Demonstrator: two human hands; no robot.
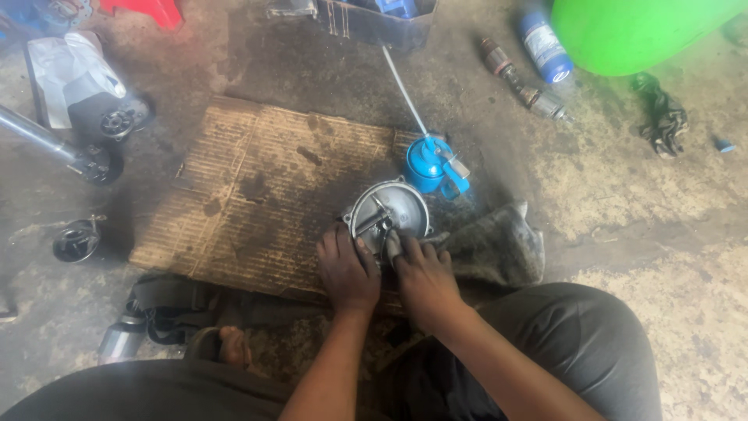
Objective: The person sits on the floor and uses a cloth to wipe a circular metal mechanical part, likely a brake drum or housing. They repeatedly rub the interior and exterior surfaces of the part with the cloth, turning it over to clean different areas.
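The round metal housing (pixel 389 212) lies on the near right edge of a sheet of cardboard (pixel 257 195), directly ahead of both hands and touching them. It is a shallow grey dish with small parts at its centre.

Left hand (pixel 347 273): palm down, fingers curled over the near left rim of the housing, gripping it.

Right hand (pixel 423 277): fingers bent and closed on a grey rag (pixel 491 245), pressing a fold of it against the near right of the housing. The rest of the rag trails away to the right of this hand, across the floor.

Just beyond the housing, ahead of the right hand, stands a blue oil can (pixel 430 165) with a long thin spout pointing away from the person. It is near the housing; contact cannot be confirmed.

The cardboard is stained dark and extends left and ahead of the left hand.

Far ahead and right of the right hand: a blue-labelled bottle (pixel 544 48), a metal shaft (pixel 523 84), a green tub (pixel 631 31) and a dark cloth (pixel 662 117). Far left of the left hand: a metal tube (pixel 35 134) and a round black part (pixel 76 242).
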